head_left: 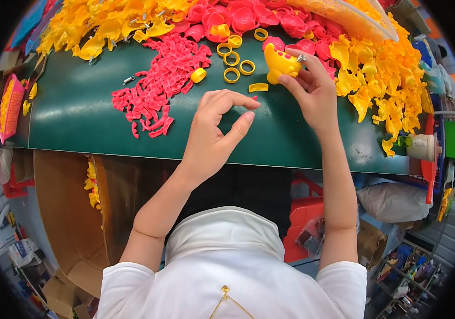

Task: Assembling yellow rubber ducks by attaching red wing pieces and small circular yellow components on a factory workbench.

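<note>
The yellow toy figure point(280, 66), just right of the yellow rings point(232, 81), was pinched in the fingers of the right hand point(315, 91), while those of the left hand point(212, 126), on the rings' near side, stood slightly parted, so a firm pinch, steadied by the left, seemed best.

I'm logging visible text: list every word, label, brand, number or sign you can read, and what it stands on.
No text can be read.
White package at lower left: marks too small and blurred to read.
Yellow toy figure in the right hand: no lettering visible.
</note>
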Action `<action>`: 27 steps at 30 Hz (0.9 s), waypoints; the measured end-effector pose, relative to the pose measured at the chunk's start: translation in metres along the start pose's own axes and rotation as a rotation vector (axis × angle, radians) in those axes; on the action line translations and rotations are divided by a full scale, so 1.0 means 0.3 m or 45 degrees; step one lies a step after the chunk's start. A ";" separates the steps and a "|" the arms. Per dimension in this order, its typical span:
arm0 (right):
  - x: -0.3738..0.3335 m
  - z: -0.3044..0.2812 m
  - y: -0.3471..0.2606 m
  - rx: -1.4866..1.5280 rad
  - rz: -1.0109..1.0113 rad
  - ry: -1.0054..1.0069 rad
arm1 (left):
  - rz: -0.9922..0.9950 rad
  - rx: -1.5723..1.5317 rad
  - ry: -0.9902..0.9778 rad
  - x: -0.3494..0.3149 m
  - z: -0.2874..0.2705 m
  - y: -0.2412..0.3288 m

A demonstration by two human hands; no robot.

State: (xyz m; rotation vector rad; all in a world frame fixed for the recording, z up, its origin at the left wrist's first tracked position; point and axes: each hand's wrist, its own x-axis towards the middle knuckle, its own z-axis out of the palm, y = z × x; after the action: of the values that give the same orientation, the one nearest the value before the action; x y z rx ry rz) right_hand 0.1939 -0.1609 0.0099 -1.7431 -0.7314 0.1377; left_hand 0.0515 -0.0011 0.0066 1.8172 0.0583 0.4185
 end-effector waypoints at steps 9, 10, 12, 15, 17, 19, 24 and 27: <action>0.000 0.013 -0.010 -0.076 -0.052 0.012 | -0.047 0.083 -0.033 -0.006 0.000 0.014; 0.001 0.012 -0.019 -0.194 -0.144 0.000 | -0.046 0.110 -0.026 -0.003 0.002 0.020; 0.004 -0.005 -0.005 -0.077 -0.006 -0.003 | 0.012 0.174 -0.030 0.003 0.003 0.019; 0.001 -0.030 0.007 0.312 0.171 0.011 | 0.032 0.208 -0.036 0.016 0.004 0.019; -0.026 -0.018 -0.041 0.538 0.225 0.078 | -0.009 0.185 -0.027 0.018 0.007 0.011; -0.074 -0.013 -0.094 0.883 0.307 0.107 | -0.096 -0.099 0.011 0.006 0.019 0.011; -0.191 0.076 -0.184 0.158 0.140 -0.023 | -0.117 -0.706 -0.006 -0.010 0.033 0.029; -0.208 0.096 -0.234 -0.254 -0.064 0.062 | -0.423 -1.382 -0.120 -0.005 0.017 0.026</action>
State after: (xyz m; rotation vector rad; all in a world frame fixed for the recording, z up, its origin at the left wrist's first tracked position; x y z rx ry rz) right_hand 0.1032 -0.1617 0.0473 -1.9081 -0.7742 -0.0126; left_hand 0.0503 -0.0085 0.0123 0.7307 0.0511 0.0735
